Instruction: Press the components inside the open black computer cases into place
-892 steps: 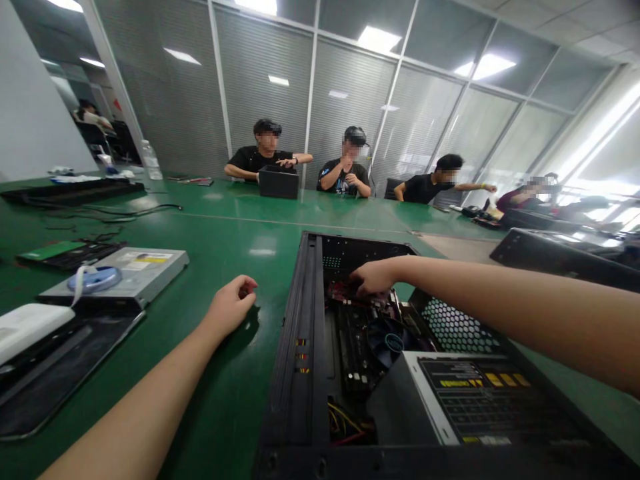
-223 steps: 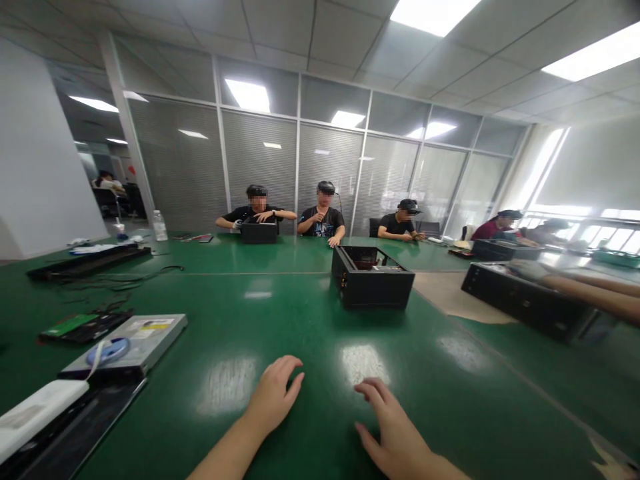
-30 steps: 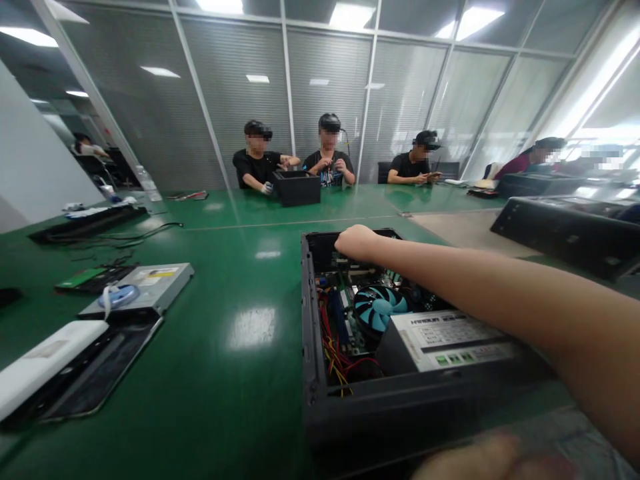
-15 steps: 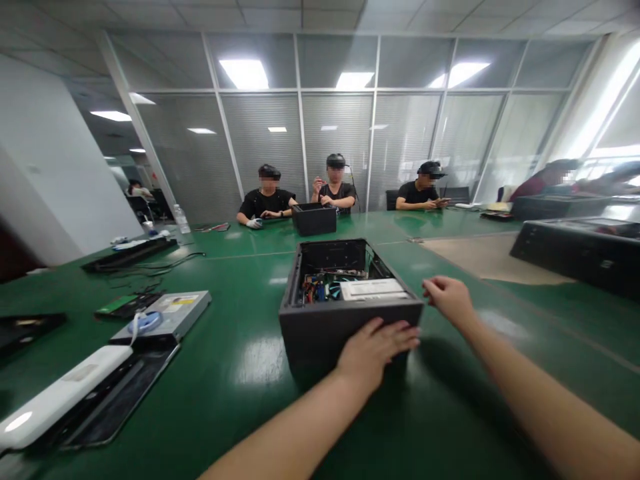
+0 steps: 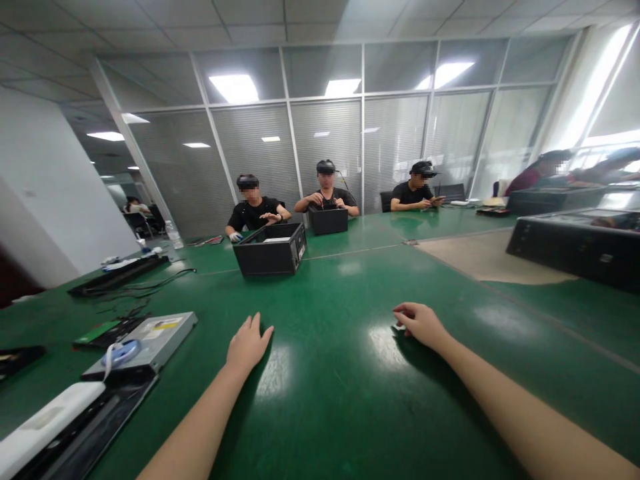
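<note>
My left hand rests over the green table, fingers stretched forward and thumb apart, holding nothing. To its left lie a silver optical drive and a roll of bluish tape. My right hand hovers low over the tabletop at centre right, its fingers loosely bent with a gap at the tips and nothing seen in them. Beyond my left hand, out of reach of both, stands a black computer case with its top side open. Its interior is mostly hidden.
Across the table sit several people; one works at another dark case. A white power strip lies at lower left, near a green circuit board and black cables. At right are a large black case and brown paper.
The computer case has slid away to the far left side, toward the person opposite. My left hand has left it and moved left; my right hand has shifted slightly left and down.
</note>
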The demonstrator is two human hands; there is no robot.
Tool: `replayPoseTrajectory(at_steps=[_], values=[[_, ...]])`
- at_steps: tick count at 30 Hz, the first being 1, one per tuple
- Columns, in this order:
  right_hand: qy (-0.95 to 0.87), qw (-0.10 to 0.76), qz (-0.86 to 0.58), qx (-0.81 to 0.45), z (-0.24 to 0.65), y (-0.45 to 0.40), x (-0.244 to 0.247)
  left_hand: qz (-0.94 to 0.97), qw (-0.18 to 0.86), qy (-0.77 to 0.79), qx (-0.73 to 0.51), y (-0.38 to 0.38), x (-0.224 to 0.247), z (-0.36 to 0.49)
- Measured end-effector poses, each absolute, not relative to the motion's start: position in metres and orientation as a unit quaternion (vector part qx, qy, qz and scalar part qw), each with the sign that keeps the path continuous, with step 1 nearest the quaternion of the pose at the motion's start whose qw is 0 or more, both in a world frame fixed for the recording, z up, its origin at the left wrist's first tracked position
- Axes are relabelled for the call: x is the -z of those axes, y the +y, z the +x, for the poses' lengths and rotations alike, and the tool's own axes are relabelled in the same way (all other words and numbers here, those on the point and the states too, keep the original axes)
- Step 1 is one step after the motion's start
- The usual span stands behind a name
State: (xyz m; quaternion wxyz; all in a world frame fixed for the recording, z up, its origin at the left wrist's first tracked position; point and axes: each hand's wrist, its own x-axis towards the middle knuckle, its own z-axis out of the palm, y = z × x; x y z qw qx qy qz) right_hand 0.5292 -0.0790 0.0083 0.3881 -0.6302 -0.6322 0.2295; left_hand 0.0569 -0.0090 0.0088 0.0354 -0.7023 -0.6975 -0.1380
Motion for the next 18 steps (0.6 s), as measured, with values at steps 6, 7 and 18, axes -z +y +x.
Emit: replayPoseTrajectory(at_steps=[6, 7, 18], values=[[-0.640, 0.375, -0.622, -0.254, 0.530, -0.090, -0.013, -0.719, -0.020, -0.663, 0.207, -0.044, -0.035, 0.061], [-0.640, 0.372, -0.621, -0.257, 0.530, -0.092, -0.014, -0.722, -0.026, -0.655, 0.221, -0.050, -0.037, 0.061], [-0.641, 0.377, -0.601, -0.292, 0.530, -0.102, -0.010, -0.723, -0.069, -0.606, 0.324, -0.072, -0.031, 0.064]])
